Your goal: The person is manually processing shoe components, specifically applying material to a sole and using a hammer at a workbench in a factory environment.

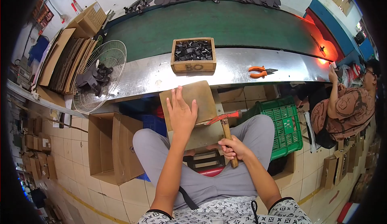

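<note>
My left hand rests palm down, fingers stretched out, on a flat tan board in front of my lap. My right hand is closed around the wooden handle of a hammer. Its red head lies just right of the board's near edge, over a pale surface; I cannot tell whether it touches. Beyond the board, a wooden box of small black parts stands on the metal edge of the bench. Orange-handled pliers lie to its right.
A green conveyor belt runs behind the metal ledge, with dark flat pieces along its far side. A wire fan guard holding black pieces is at left, above a cardboard box. At right are a green crate and a seated person.
</note>
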`<state>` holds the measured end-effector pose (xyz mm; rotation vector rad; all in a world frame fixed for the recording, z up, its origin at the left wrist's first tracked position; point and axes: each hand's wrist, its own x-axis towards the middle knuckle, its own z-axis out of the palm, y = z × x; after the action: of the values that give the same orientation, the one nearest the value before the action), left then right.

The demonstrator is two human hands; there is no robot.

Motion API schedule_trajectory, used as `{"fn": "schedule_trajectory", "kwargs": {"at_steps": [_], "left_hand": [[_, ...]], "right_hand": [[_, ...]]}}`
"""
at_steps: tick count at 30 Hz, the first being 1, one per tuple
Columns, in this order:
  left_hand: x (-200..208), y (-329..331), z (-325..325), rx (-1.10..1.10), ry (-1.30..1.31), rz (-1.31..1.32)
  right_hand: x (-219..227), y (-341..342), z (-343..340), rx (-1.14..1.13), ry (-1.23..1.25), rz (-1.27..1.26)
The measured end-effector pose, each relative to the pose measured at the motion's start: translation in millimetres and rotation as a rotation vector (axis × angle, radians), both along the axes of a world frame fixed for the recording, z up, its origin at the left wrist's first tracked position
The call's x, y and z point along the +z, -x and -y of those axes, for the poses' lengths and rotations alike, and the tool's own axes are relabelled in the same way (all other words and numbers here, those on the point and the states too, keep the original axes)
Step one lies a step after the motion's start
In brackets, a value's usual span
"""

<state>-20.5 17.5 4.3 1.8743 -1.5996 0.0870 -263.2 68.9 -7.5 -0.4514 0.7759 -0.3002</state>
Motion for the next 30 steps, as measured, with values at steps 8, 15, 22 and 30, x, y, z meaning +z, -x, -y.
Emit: {"fn": "schedule_trajectory", "kwargs": {"at_steps": [8, 15, 22, 30], "left_hand": [[1.3, -1.6, 0.9, 0.0, -0.091, 0.155], [-2.1, -0.2, 0.0, -0.015, 0.02, 0.008], [2.9, -1.7, 1.2, 0.004, -0.085, 0.159], [-1.5, -0.6, 0.5, -0.01, 0.045, -0.009]], "right_hand": [[-3.1, 6.7, 0.7, 0.018, -0.041, 0.156], [-2.2, 2.5, 0.8, 0.032, 0.022, 0.058], [-6.0, 6.5, 1.4, 0.037, -0.013, 0.09], [-7.0, 2.5, 0.4, -0.006, 0.005, 0.049]]}}
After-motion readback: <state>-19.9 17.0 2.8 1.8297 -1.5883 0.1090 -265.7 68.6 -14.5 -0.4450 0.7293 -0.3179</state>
